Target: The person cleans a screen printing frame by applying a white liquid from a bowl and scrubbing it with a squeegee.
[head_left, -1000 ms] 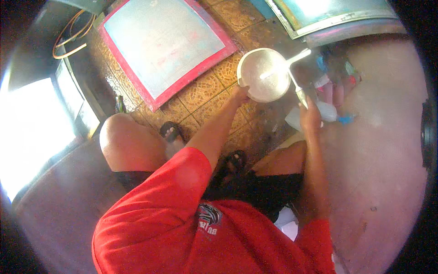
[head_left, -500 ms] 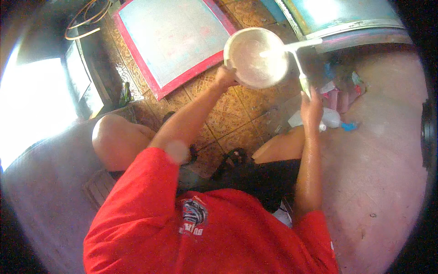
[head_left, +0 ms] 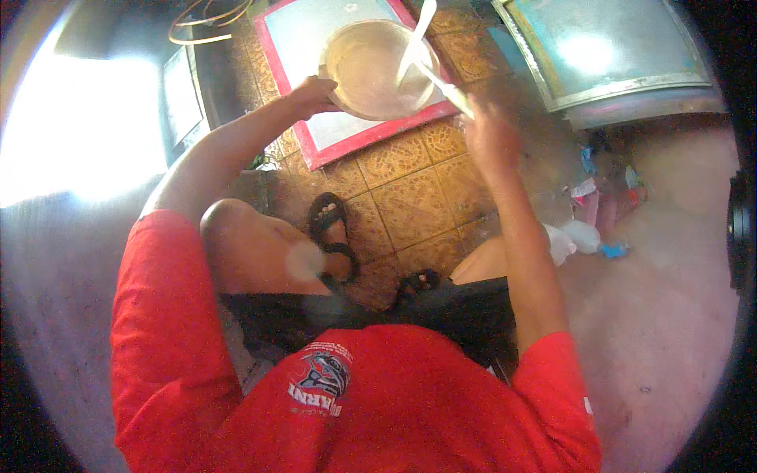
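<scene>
My left hand (head_left: 314, 97) grips the side of a wide whitish bowl (head_left: 359, 75), held up over a pink-framed pale panel (head_left: 335, 134) lying on the floor. My right hand (head_left: 490, 130), slightly blurred, is closed around the pale handle of a white T-shaped tool (head_left: 415, 51), which resembles a squeegee. The tool's head crosses over the right part of the bowl, one end within the rim and the other beyond it. Whether it touches the bowl, I cannot tell. The bowl's inside looks pale and smeared.
Another framed panel (head_left: 631, 63) stands at the far right. Crumpled plastic and scraps (head_left: 579, 235) lie right of my leg. Brown patterned tiles (head_left: 402, 173) extend beyond my sandalled foot (head_left: 331, 217). Bright light enters at left, below a thin hose (head_left: 205, 35).
Both hands, the bowl and the tool have shifted left and farther away in the view. The tool's head has turned from nearly level to steeply slanted. The view itself has shifted too.
</scene>
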A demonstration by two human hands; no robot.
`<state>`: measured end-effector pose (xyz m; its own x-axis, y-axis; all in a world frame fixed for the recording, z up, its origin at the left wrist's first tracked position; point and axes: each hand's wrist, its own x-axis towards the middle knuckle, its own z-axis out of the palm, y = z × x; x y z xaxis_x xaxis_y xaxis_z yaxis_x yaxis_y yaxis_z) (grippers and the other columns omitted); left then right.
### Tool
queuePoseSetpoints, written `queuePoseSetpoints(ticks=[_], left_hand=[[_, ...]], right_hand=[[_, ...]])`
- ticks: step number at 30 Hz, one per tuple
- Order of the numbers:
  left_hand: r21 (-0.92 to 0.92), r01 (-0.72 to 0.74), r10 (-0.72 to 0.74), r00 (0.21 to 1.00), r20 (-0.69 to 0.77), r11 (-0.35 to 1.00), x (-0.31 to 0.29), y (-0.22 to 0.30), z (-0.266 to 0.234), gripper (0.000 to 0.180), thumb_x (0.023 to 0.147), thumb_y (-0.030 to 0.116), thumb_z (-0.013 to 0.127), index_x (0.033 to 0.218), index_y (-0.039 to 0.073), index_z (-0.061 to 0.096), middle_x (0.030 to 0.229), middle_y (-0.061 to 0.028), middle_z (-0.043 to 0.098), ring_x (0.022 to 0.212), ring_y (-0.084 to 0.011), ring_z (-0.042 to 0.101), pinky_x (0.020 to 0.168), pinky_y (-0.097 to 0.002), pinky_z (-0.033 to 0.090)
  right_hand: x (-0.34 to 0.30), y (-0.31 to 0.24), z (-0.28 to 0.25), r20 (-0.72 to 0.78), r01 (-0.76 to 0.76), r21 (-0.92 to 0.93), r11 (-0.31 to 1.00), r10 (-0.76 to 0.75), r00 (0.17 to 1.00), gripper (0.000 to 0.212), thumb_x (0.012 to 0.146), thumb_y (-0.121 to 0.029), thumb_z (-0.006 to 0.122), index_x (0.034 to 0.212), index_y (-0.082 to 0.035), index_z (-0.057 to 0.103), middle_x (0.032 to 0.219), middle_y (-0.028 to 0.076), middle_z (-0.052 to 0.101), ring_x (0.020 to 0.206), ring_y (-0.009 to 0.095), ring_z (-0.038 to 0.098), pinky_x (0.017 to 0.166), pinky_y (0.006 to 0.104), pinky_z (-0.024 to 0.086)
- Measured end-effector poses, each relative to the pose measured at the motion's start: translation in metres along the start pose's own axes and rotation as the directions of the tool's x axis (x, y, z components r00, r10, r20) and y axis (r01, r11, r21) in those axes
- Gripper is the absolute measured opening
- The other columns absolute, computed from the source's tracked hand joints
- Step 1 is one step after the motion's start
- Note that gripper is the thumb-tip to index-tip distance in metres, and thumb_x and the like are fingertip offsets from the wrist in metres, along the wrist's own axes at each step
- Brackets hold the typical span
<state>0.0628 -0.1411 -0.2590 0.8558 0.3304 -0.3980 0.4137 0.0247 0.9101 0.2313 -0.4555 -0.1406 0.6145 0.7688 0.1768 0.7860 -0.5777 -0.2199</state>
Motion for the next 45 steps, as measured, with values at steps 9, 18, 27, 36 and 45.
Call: queuePoseSetpoints(ticks=[9, 18, 27, 36, 45], left_hand=[[-0.562, 0.134, -0.221, 0.971, -0.09, 0.817, -0.049, -0.02, -0.031, 0.032, 0.079, 0.015, 0.054, 0.104, -0.005, 0.047, 0.093, -0.0153, 0.057, 0.081, -0.0284, 0.061, 0.071, -0.0342, 0.054], [-0.414, 0.106, -0.282, 0.876, -0.391, 0.904, -0.097, -0.048, -0.043, 0.034, 0.08, 0.012, 0.049, 0.11, -0.003, 0.043, 0.098, -0.0181, 0.055, 0.08, -0.0289, 0.06, 0.069, -0.035, 0.054], [-0.402, 0.104, -0.32, 0.792, -0.52, 0.91, -0.124, -0.07, -0.053, 0.038, 0.078, 0.007, 0.05, 0.108, -0.011, 0.036, 0.098, -0.0227, 0.052, 0.076, -0.0293, 0.062, 0.056, -0.0328, 0.056], [-0.35, 0.113, -0.304, 0.771, -0.56, 0.93, -0.113, -0.078, -0.048, 0.035, 0.078, 0.01, 0.052, 0.107, -0.008, 0.042, 0.092, -0.0193, 0.055, 0.074, -0.0273, 0.062, 0.056, -0.0338, 0.056], [-0.57, 0.037, -0.319, 0.858, -0.403, 0.82, -0.112, -0.087, -0.047, 0.036, 0.084, 0.013, 0.045, 0.114, -0.006, 0.039, 0.109, -0.0187, 0.048, 0.095, -0.0286, 0.053, 0.08, -0.039, 0.048]], right_hand=[[0.038, -0.052, 0.038, 0.028, 0.159, 0.025, 0.987, -0.159, 0.987, 0.034, 0.078, -0.018, 0.054, 0.11, -0.006, 0.051, 0.081, 0.017, 0.057, 0.07, 0.033, 0.058, 0.062, 0.0426, 0.047], [0.053, -0.062, 0.078, 0.1, 0.277, 0.124, 0.953, -0.289, 0.952, 0.032, 0.078, -0.022, 0.055, 0.106, -0.006, 0.053, 0.081, 0.016, 0.057, 0.069, 0.033, 0.059, 0.059, 0.0412, 0.047], [0.043, -0.083, 0.094, 0.129, 0.149, 0.15, 0.977, -0.169, 0.977, 0.036, 0.078, -0.018, 0.056, 0.111, -0.007, 0.052, 0.084, 0.016, 0.057, 0.077, 0.032, 0.057, 0.065, 0.0405, 0.045], [0.033, -0.068, 0.1, 0.107, 0.064, 0.116, 0.991, -0.077, 0.991, 0.035, 0.077, -0.018, 0.058, 0.109, -0.004, 0.053, 0.085, 0.017, 0.058, 0.079, 0.032, 0.057, 0.067, 0.039, 0.045], [0.005, -0.023, 0.126, 0.034, -0.283, 0.57, 0.771, 0.322, 0.946, 0.025, 0.08, -0.025, 0.056, 0.086, -0.001, 0.055, 0.071, 0.016, 0.059, 0.068, 0.03, 0.057, 0.06, 0.0389, 0.042]])
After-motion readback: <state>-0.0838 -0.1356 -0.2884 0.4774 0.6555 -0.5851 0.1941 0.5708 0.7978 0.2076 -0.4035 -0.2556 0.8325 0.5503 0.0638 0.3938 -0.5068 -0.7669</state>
